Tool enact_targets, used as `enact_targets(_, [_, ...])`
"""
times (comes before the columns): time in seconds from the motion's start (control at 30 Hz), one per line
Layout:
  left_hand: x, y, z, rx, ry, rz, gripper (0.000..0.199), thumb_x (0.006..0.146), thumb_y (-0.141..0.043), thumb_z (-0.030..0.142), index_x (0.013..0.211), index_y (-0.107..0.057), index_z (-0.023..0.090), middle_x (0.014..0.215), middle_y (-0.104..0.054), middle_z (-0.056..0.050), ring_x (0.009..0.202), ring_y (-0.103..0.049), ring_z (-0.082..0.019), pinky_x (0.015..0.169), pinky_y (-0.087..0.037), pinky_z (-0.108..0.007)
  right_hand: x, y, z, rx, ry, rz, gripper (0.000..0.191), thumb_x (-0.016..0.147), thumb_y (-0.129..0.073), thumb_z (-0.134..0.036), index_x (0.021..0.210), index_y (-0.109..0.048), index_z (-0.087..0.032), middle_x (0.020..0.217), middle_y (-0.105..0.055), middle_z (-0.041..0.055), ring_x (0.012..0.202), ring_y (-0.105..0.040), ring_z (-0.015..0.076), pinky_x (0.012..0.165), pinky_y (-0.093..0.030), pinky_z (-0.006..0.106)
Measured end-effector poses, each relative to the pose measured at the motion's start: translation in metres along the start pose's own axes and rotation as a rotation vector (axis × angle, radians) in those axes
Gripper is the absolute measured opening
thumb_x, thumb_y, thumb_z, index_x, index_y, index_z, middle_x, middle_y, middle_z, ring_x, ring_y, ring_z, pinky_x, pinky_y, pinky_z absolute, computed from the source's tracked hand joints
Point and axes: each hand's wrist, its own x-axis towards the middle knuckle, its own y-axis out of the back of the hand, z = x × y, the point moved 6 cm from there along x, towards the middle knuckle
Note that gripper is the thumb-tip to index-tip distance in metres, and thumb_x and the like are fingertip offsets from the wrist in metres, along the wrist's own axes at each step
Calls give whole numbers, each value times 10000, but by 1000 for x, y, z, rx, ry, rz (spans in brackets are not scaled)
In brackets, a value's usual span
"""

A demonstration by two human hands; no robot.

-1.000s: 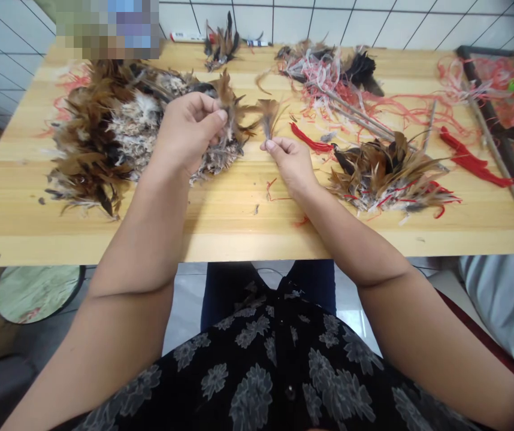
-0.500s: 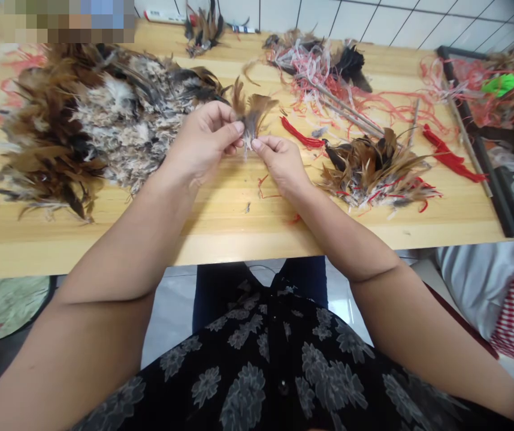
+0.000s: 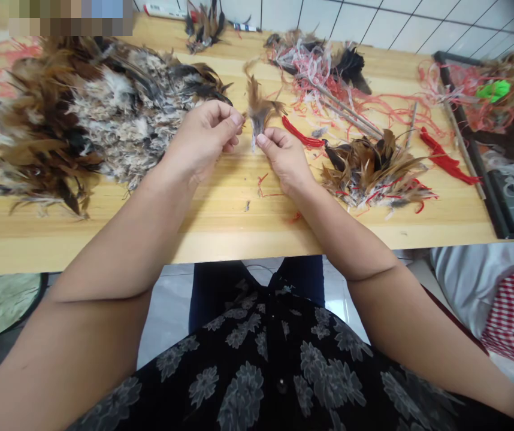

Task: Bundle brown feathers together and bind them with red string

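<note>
- At the fingertips of the right hand (image 3: 286,155): small feather bunch (image 3: 261,111), one; brown tips pointing away from the person, pale quill ends toward; pinched between thumb and forefinger.
- Just left of that bunch: left hand (image 3: 214,134); thumb and forefinger drawn together, remaining fingers curled; whether anything is between the tips cannot be told.
- Beneath both hands: table (image 3: 248,236), pale wood.
- On the near side of the right hand, toward the left: red thread scraps (image 3: 268,191), thin, loose.
- Just beyond the right hand: red strand bundle (image 3: 302,133), lying aslant.
- Beside the left hand, spreading left: large feather heap (image 3: 120,120); brown and black at the outer side, pale fluff in the middle.
- Near the right hand, on its right: smaller feather pile (image 3: 371,164), brown, red strands among the pale ends.
- Beyond the right hand: tangle of pink and white strands (image 3: 304,69); thin sticks (image 3: 351,114) running from it toward the right.
- Well right of the right hand: second red bundle (image 3: 448,155); past it, dark-framed tray (image 3: 495,206) with a bright green piece (image 3: 494,91).
- Well beyond the left hand: dark feather clump (image 3: 205,27), between a red-ended marker (image 3: 167,12) and a blue-and-white marker (image 3: 244,27).
- Farthest from both hands: white tiled wall (image 3: 284,15).
</note>
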Motion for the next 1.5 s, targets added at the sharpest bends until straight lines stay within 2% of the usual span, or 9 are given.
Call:
enact_targets(0.13, [-2,-7,-1,18,35,-84,471,891,-984,682,910,-701,306,890,-654,-33,811,-579,-240,826,-460,-409,-2,1,0,4,0,-14,582,1000,-902,-690,829,-579,-237,848,-645,-5,976,-670,169,963,-628,303])
enact_targets(0.23, [-4,-13,-2,126,22,-109,526,865,-998,712,922,-690,290,851,-639,-33,859,-628,-271,824,-447,-408,-1,2,5,-13,9,-8,577,1033,-856,-711,843,-583,-240,842,-620,-7,946,-650,167,937,-624,306])
enact_targets(0.37, [-4,-10,0,192,-2,-47,394,909,-978,520,887,-675,270,842,-657,-27,928,-682,-274,883,-500,-414,0,3,7,-44,34,-6,570,1028,-861,-709,847,-588,-244,831,-594,-15,891,-609,159,909,-609,303])
enact_targets(0.47, [-6,-10,3,127,16,-95,284,971,-928,423,900,-700,269,852,-707,-24,871,-696,-245,884,-568,-405,-1,4,5,-41,50,-11,561,1027,-876,-686,840,-585,-244,833,-596,-16,882,-601,156,915,-605,302])
enact_targets(0.7, [-3,-15,-2,-73,155,-112,583,1192,-764,750,959,-739,216,921,-787,-63,1009,-846,-274,895,-647,-380,-3,6,1,-122,39,26,532,1042,-867,-666,852,-582,-258,835,-598,-2,948,-621,188,971,-618,328])
enact_targets(0.87, [-3,-17,-5,-128,187,-76,352,1182,-888,418,939,-715,232,883,-805,-36,992,-843,-276,905,-655,-398,-3,4,2,-144,38,5,487,1057,-885,-557,845,-572,-249,830,-576,-10,975,-633,185,980,-597,316])
enact_targets(1.03, [-6,-21,-2,-146,246,-74,387,1248,-729,215,865,-677,213,876,-786,-22,808,-757,-180,807,-587,-341,-3,1,1,-145,39,-7,426,1094,-852,-446,844,-578,-237,839,-577,-12,975,-627,175,965,-577,298])
enact_targets(1.37, [0,-12,-12,-93,107,-134,359,914,-1035,275,904,-677,249,886,-742,-17,1048,-818,-277,937,-662,-425,-1,1,9,-121,-7,-18,485,1032,-908,-557,828,-618,-227,815,-596,-7,987,-659,189,923,-581,301])
enact_targets(1.5, [4,-7,-17,-12,105,-111,327,908,-1033,313,973,-723,235,931,-743,-6,1160,-843,-329,1003,-686,-501,6,7,18,-136,43,12,477,1030,-895,-620,882,-688,-216,828,-634,-15,941,-667,170,921,-595,292])
